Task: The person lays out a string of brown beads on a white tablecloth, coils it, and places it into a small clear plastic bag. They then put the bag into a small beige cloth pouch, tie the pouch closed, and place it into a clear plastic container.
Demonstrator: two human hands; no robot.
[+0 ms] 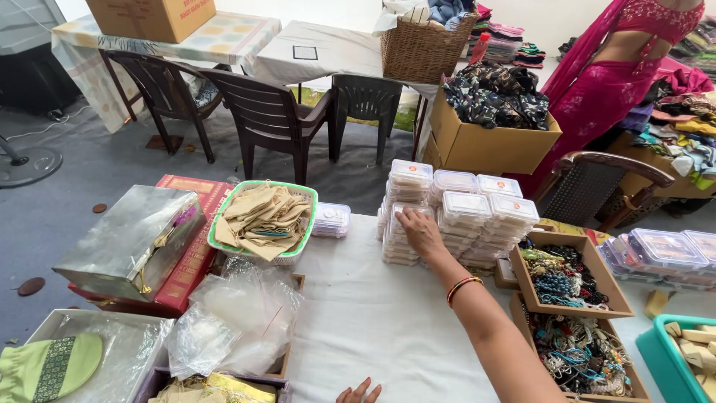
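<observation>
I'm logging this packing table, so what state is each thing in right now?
right hand: open, fingers resting on a stack of boxes
left hand: only fingertips in view at the bottom edge, empty
clear plastic boxes: lids shut, stacked
green basket: filled with beige cloth pouches
wooden trays: open, full of beads
cardboard box: open, heaped with dark cloth
silver box: closed

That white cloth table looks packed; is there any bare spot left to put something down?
Yes: the white cloth is bare in the middle, between the crumpled clear plastic bags and the reaching right hand, below the stacked clear plastic boxes. The left hand rests at its near edge. The right side is crowded with wooden bead trays.
</observation>
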